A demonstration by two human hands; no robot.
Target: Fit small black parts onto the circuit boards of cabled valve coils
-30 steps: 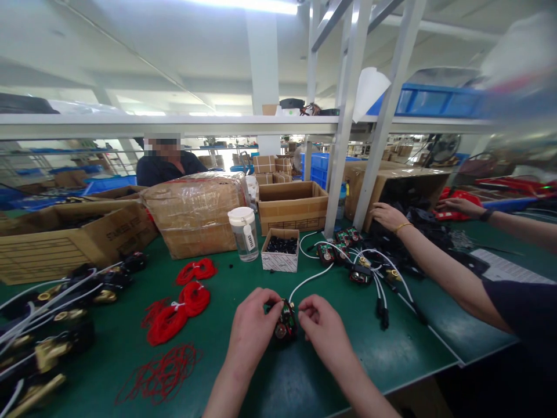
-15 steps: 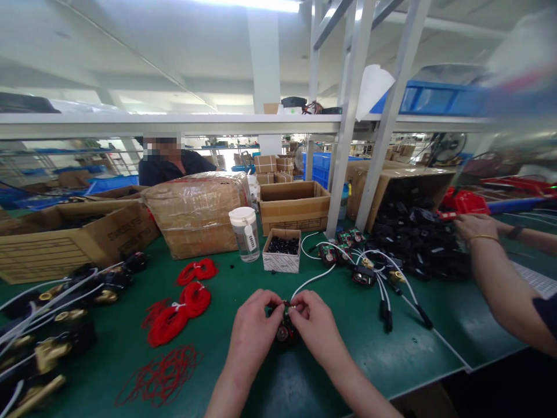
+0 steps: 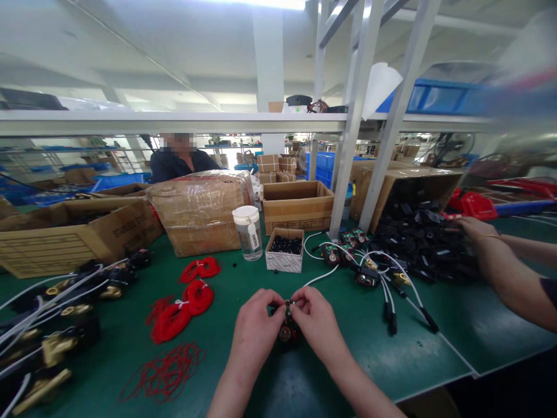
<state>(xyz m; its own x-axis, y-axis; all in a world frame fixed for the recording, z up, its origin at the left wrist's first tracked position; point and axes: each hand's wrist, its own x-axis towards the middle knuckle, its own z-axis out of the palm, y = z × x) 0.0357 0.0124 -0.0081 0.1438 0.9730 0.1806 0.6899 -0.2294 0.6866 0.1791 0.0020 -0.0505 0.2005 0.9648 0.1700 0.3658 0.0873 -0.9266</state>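
Observation:
A small dark circuit-board unit (image 3: 285, 333) with a round metal part lies on the green table between my hands. My left hand (image 3: 257, 318) is closed, thumb and fingers pinching at the unit's upper edge. From the other side my right hand (image 3: 315, 318) pinches at the same edge, its fingertips nearly meeting the left ones. What exactly sits between the fingertips is too small to make out. A white cable (image 3: 321, 275) runs from beside the right fingers towards similar circuit-board units (image 3: 339, 253). Ahead of my hands stands a small box of black parts (image 3: 285, 264).
Red wire bundles (image 3: 185, 307) and loose thin red wire (image 3: 167, 371) lie to the left, beyond them brass-fitted assemblies (image 3: 56, 348). A lidded plastic cup (image 3: 248, 232) and cardboard boxes (image 3: 200, 215) stand behind. At right, a co-worker's hand (image 3: 474, 227) reaches to a black parts pile (image 3: 413, 244).
The whole view has shifted slightly, so things sit a little further right. My hands keep their pinch at the unit with little visible movement. The co-worker's hand remains by the black parts.

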